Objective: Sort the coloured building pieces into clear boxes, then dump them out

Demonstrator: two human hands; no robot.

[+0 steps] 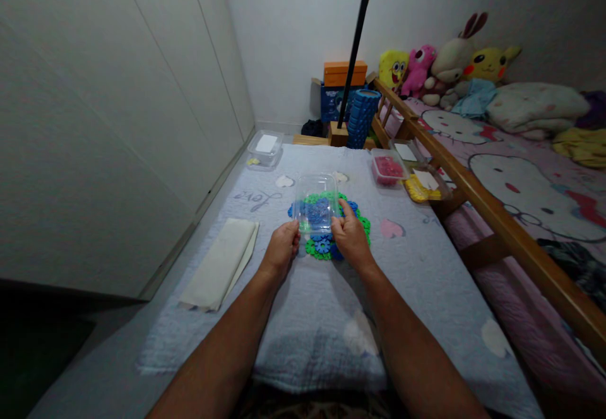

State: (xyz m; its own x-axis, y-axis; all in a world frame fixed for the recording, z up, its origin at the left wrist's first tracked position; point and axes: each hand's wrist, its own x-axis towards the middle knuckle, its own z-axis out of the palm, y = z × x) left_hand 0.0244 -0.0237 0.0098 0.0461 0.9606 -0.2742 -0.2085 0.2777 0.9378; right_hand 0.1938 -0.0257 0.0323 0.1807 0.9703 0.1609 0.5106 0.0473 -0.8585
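Note:
Between my hands is a clear plastic container (316, 182), held above a heap of green and blue flower-shaped plastic pieces (322, 246) on the cloth. My left hand (283, 246) is closed on the container's near left edge. My right hand (351, 235) grips its right side, the index finger stretched along the wall. Blue and green pieces show through the clear plastic; whether any lie inside it I cannot tell.
A folded cream cloth (220, 264) lies left on the covered table (416, 293). At the far left stands a clear box (265, 151). Far right are boxes of red pieces (389, 168) and yellow pieces (421, 188), beside the wooden bed rail (454, 154).

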